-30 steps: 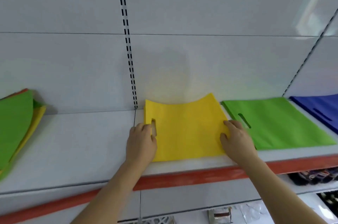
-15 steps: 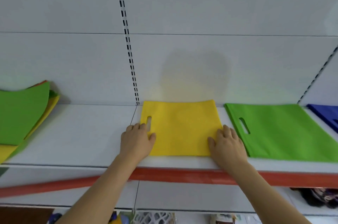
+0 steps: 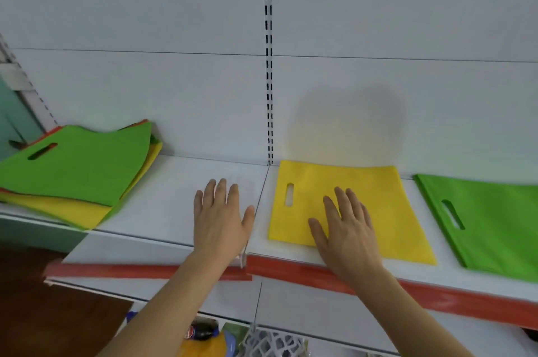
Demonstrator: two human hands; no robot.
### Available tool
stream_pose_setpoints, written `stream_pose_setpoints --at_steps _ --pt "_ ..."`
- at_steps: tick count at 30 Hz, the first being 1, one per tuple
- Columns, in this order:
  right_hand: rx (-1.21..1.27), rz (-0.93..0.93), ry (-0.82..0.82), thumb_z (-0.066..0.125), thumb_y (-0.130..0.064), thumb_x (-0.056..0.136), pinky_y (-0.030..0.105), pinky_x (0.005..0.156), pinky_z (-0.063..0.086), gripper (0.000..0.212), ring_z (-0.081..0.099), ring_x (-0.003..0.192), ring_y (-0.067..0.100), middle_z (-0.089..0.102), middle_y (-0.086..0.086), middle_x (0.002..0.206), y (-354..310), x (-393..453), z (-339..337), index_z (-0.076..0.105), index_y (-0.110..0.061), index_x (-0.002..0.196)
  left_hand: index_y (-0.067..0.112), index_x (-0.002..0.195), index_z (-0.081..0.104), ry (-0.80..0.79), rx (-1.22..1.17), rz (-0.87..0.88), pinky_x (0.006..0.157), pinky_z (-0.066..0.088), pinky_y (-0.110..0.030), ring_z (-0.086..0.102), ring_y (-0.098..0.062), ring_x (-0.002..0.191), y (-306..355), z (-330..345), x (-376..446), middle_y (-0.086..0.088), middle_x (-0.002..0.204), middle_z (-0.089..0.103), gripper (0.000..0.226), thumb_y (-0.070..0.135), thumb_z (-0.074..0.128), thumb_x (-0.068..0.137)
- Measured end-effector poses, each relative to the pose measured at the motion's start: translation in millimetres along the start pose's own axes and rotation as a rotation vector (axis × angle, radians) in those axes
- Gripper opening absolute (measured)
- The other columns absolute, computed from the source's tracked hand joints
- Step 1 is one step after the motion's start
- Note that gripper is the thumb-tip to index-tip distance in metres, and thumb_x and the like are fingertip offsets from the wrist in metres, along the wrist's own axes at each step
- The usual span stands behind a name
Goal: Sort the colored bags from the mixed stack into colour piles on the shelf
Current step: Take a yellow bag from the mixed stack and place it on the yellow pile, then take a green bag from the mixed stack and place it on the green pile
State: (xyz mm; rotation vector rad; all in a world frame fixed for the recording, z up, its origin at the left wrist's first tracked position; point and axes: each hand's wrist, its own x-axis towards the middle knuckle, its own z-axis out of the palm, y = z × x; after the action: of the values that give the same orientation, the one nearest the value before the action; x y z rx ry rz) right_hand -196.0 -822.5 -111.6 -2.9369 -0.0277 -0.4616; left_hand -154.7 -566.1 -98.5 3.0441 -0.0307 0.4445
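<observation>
- Moved since half a second ago: left hand (image 3: pixel 221 222) has come off the yellow bag (image 3: pixel 346 208) and now hovers over bare shelf (image 3: pixel 174 205) just left of it; right hand (image 3: pixel 346 237) has slid from the bag's right edge toward its middle
- Left hand: fingers straight, spread, holding nothing
- Right hand: fingers straight, lying over the yellow bag near its front edge; holds nothing
- Yellow bag: one, flat, handle slot just left of the right fingertips
- Green bag (image 3: pixel 489 219): one, flat, well right of the right fingers, apart from the yellow
- Mixed stack (image 3: pixel 75 170): one, far left of the left fingers; green on top, yellow and red edges beneath; count of bags not readable
- Step in hand, judged: reach left for the next bag; lift the top green alone, pinching at its slot so lower bags stay put
</observation>
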Motion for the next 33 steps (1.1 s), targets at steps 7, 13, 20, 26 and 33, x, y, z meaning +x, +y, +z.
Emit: stream_pose_setpoints --at_steps 7,13,20,26,33 --pt "-0.037 -0.114 -0.03 0.02 -0.062 0.108 0.05 0.13 0.011 0.071 0.004 0.163 0.031 0.018 0.01 0.174 -138 15 9 0.036 -0.02 0.163 0.01 0.15 0.052 0.067 -0.051 -0.055 0.124 0.023 -0.053 0.032 -0.036 0.151 -123 -34 -13 -0.014 0.159 0.045 0.064 0.05 0.05 0.101" --pt "0.021 -0.18 -0.05 0.02 -0.064 0.107 0.048 0.13 0.015 0.073 0.008 0.162 0.031 0.02 0.009 0.174 -267 19 27 0.038 -0.02 0.162 0.011 0.153 0.048 0.039 -0.022 -0.115 0.125 0.023 -0.051 0.033 -0.035 0.15 -245 -52 -27 -0.014 0.159 0.045 0.064 0.051 0.046 0.103" --pt "0.051 -0.27 -0.073 0.023 -0.062 0.105 0.051 0.128 0.02 0.074 0.017 0.16 0.034 0.029 0.013 0.17 -363 45 44 0.045 -0.015 0.158 0.014 0.154 0.045 0.052 -0.005 -0.169 0.125 0.026 -0.048 0.035 -0.029 0.149 -339 -52 -10 -0.008 0.158 0.047 0.064 0.054 0.034 0.106" --pt "0.073 -0.316 -0.04 0.027 -0.061 0.102 0.052 0.124 0.029 0.074 0.031 0.155 0.038 0.042 0.017 0.163 -417 97 71 0.054 -0.013 0.152 0.012 0.152 0.046 0.019 0.032 -0.186 0.123 0.031 -0.048 0.041 -0.027 0.146 -387 -43 26 -0.009 0.154 0.051 0.063 0.052 0.029 0.107" --pt "0.04 -0.348 -0.156 0.021 -0.064 0.106 0.05 0.127 0.022 0.07 0.025 0.157 0.033 0.03 0.01 0.17 -459 149 109 0.038 -0.023 0.16 0.009 0.157 0.038 -0.005 0.185 -0.25 0.127 0.023 -0.053 0.028 -0.032 0.153 -438 -35 68 -0.014 0.162 0.039 0.075 0.061 0.029 0.104"
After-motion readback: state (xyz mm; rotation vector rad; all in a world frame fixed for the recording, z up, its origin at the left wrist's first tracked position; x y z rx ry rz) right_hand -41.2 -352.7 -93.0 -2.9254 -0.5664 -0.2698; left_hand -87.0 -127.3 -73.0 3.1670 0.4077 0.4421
